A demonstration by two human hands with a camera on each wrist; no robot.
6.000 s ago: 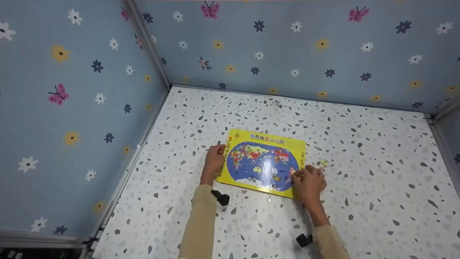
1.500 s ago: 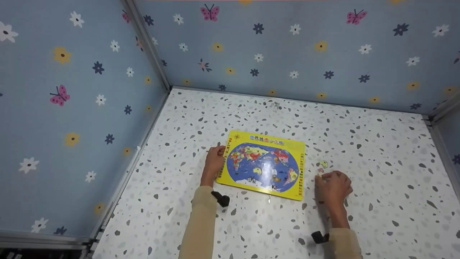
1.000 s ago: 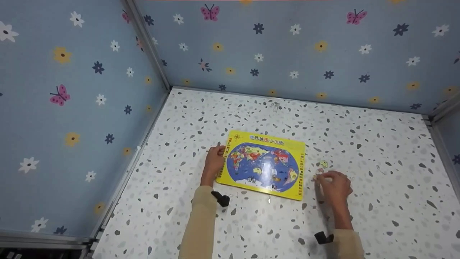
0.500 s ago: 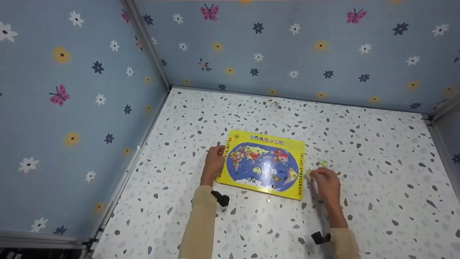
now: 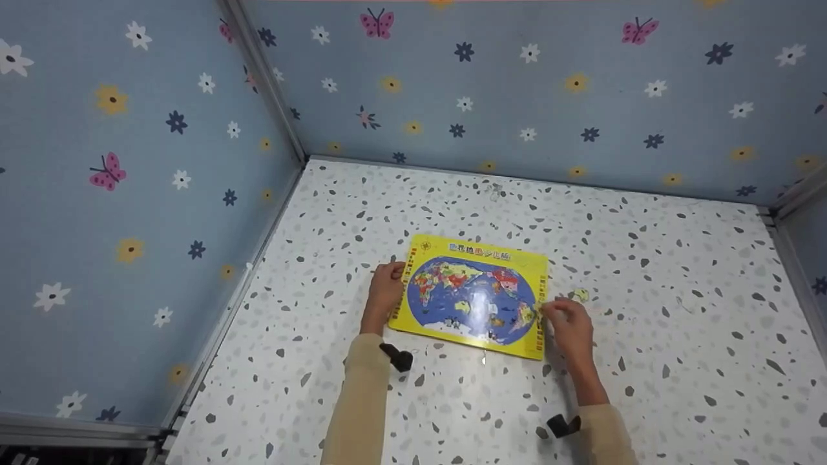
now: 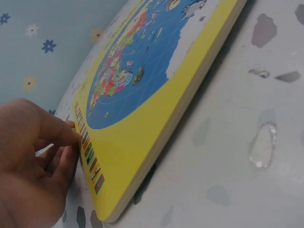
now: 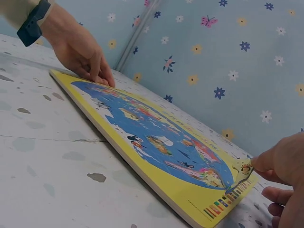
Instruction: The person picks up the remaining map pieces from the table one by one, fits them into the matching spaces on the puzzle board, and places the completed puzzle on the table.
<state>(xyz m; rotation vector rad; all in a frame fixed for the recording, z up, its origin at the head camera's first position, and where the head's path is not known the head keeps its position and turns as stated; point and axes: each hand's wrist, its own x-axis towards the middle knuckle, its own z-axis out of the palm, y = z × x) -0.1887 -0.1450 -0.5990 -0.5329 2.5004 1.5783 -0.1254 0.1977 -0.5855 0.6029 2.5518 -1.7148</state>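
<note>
A yellow-bordered world map puzzle board (image 5: 478, 244) lies on the speckled table, its blue oval filled with colourful continents. At the board's left edge, my left hand (image 5: 385, 287) holds on with thumb and fingers; the left wrist view shows the fingers (image 6: 57, 159) curled beside the row of flags. My right hand (image 5: 572, 328) is at the right edge, pinching a small pale-yellow puzzle piece (image 7: 243, 168) between thumb and finger. That piece is tilted over the flag strip beside South America. Another small yellow-green piece (image 5: 581, 295) lies on the table just beyond the right hand.
The white speckled table (image 5: 678, 271) is bounded by blue flowered panels, one at the back (image 5: 504, 84) and one on the left (image 5: 161, 213). A metal frame post (image 5: 271, 84) stands at their corner.
My right hand has picked up a small puzzle piece from the table right of the board and carried it left to the board's right edge. The left hand and board stay put.
</note>
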